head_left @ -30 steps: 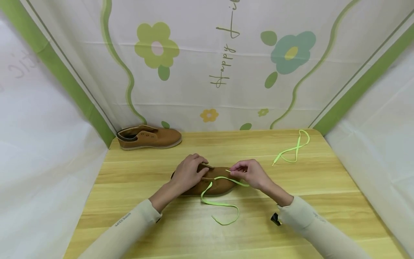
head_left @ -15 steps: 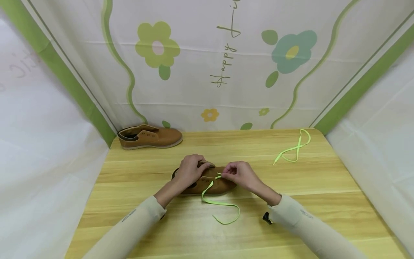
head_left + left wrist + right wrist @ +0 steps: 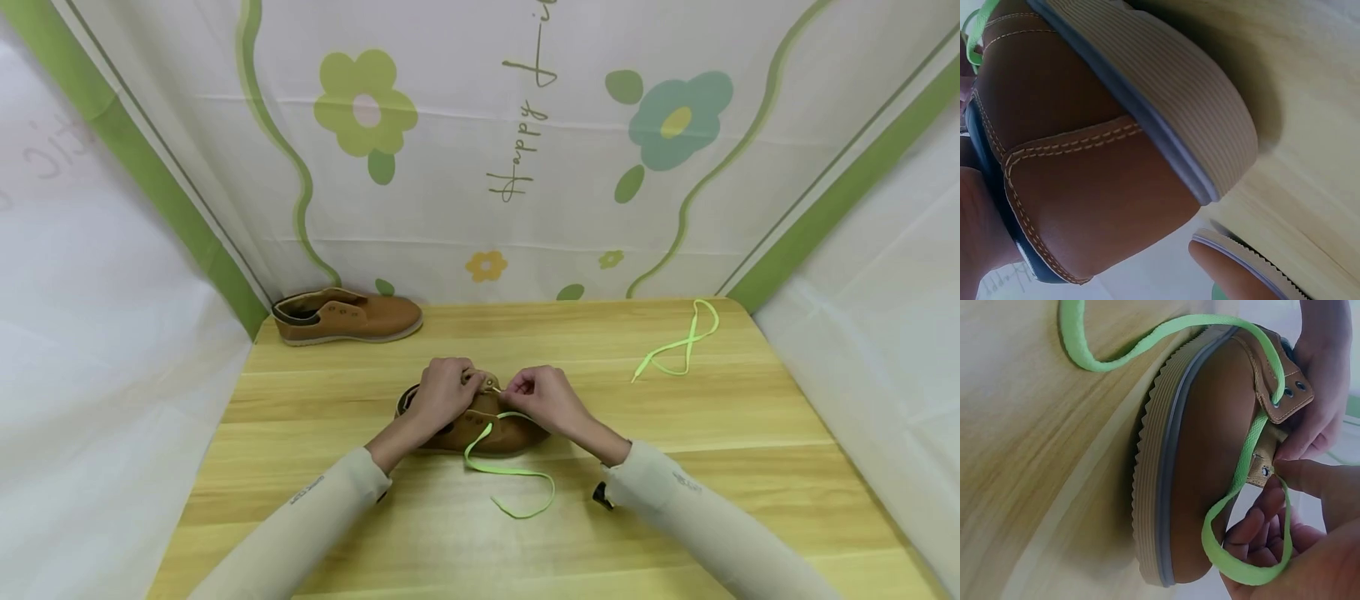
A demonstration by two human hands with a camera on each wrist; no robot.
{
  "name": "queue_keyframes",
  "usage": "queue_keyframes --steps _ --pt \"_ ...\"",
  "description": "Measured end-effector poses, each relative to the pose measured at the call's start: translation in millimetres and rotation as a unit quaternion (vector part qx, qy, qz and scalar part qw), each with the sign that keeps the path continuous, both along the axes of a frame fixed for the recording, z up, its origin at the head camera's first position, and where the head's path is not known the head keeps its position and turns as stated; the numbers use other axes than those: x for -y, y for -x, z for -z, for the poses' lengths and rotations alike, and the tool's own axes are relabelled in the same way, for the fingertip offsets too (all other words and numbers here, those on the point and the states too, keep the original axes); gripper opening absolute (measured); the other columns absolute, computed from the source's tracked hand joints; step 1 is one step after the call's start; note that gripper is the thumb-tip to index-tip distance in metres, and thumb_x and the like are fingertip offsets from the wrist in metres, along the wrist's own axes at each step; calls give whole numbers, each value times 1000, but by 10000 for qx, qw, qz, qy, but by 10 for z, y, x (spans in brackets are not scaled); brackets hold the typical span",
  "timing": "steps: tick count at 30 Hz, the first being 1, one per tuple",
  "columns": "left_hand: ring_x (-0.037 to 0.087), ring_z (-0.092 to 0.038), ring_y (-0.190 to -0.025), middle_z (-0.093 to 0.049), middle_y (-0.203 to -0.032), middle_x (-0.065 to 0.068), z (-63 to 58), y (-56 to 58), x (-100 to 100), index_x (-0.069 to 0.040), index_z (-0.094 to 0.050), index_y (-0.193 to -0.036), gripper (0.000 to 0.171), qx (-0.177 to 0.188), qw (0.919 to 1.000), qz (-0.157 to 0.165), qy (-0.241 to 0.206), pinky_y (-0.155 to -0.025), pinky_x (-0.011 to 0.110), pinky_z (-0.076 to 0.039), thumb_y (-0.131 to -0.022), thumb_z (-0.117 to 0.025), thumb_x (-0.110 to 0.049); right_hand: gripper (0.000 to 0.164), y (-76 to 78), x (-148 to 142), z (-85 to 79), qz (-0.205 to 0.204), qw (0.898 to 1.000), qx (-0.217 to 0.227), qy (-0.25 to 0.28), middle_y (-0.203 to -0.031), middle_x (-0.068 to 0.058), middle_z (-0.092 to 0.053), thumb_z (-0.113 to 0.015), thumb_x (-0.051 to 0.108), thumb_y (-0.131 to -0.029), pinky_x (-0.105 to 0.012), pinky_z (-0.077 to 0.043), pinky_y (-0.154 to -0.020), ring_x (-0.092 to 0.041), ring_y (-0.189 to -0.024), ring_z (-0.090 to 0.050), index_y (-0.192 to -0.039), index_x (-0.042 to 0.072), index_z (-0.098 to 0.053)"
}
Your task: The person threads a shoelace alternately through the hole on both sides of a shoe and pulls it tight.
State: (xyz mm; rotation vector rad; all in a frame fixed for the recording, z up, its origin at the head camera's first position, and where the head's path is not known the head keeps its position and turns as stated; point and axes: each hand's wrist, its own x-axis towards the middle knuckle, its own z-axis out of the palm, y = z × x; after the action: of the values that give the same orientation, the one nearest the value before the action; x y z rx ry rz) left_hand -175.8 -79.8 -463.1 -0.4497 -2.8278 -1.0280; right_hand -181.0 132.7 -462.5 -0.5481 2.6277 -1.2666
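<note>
A brown shoe (image 3: 517, 437) stands on the table, toe to the right. My left hand (image 3: 442, 396) reaches over its opening and pinches the far eyelet flap (image 3: 1261, 464), which is lifted to show its eyelets. With my right hand (image 3: 546, 396) I pinch a neon green shoelace (image 3: 1250, 447) close to its tip, right at an eyelet of that flap. The lace runs through the front eyelet of the near flap (image 3: 1285, 387) and bends into a loop under my right fingers. Its other end trails onto the table. In the left wrist view the shoe's heel (image 3: 1085, 206) fills much of the frame.
Another brown shoe (image 3: 378, 321), without a lace, stands at the back left of the wooden table (image 3: 750, 483). A second green shoelace (image 3: 684, 343) lies looped at the back right. White printed cloth (image 3: 465, 167) encloses the back and sides.
My right hand has moved left with the lace tip, from over the toe to the far flap. My left hand has turned that flap up, so its eyelets now show.
</note>
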Motion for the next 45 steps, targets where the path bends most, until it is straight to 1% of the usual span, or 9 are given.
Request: queue_keyframes --steps 5,11,14,18,21,28,32,39,45 --pt "8 -39 -45 -38 -52 -4 5 15 -9 -13 -59 -67 38 -29 10000 -56 10 -48 22 -32 -103 -71 -16 14 54 39 -5 62 9998 -89 -140 -73 6 -72 -78 17 -96 -27 -54 -67 -8 -65 -63 -83 12 -79" --pt "9 -32 -43 -32 -51 -5 4 -10 -23 -12 -52 -63 45 26 9998 -102 -185 -47 22 -27 -103 -71 -14 15 83 88 -4 100 9997 -120 -208 -71 7 -71 -79 17 -96 -27 -53 -64 -9 -61 -62 -82 12 -79" --pt "8 -30 -43 -30 -52 -6 18 -19 -30 -12 -53 -62 44 -79 9997 -101 -190 -47 22 -26 -102 -71 -13 15 89 107 7 121 9996 -128 -222 -70 6 -71 -79 16 -95 -26 -51 -62 -8 -60 -61 -81 12 -79" --pt "8 -30 -44 -32 -52 -6 39 -20 -40 -11 -56 -64 42 -161 9997 -137 -122 -47 22 -27 -102 -71 -14 14 105 133 29 149 9994 -181 -255 -71 5 -72 -79 16 -95 -26 -51 -61 -7 -60 -61 -81 11 -80" --pt "8 -31 -44 -33 -52 -5 38 -24 -43 -10 -57 -65 41 -118 9998 -163 -94 -47 23 -27 -103 -71 -14 13 117 154 37 147 9994 -222 -241 -71 5 -72 -80 16 -94 -26 -52 -61 -7 -61 -61 -82 10 -80" --pt "8 -32 -44 -42 -54 -3 24 -47 -70 -7 -69 -76 28 -63 9995 -316 -70 -46 23 -28 -103 -70 -14 13 148 203 41 172 9985 -379 -350 -73 4 -72 -82 17 -94 -26 -53 -60 -6 -62 -62 -83 10 -80" --pt "7 -31 -43 -42 -53 -3 24 -67 -74 -7 -70 -76 29 -53 9991 -407 -95 -45 22 -27 -104 -69 -15 14 174 218 51 190 9978 -493 -390 -74 3 -73 -83 18 -93 -26 -53 -61 -6 -62 -62 -83 10 -78" --pt "8 -36 -45 -49 -55 -1 8 -65 -81 -5 -74 -79 26 -51 9988 -490 45 -47 22 -29 -103 -71 -15 16 242 199 72 120 9978 -565 -314 -78 2 -72 -86 21 -91 -29 -53 -64 -7 -66 -63 -88 10 -75" --pt "11 -49 -52 -63 -63 2 -30 -108 -56 -7 -76 -81 22 -74 9990 -432 57 -51 25 -38 -101 -74 -15 13 269 184 50 -231 9981 -482 -320 -84 1 -76 -83 22 -94 -29 -55 -65 -7 -69 -66 -93 10 -80"
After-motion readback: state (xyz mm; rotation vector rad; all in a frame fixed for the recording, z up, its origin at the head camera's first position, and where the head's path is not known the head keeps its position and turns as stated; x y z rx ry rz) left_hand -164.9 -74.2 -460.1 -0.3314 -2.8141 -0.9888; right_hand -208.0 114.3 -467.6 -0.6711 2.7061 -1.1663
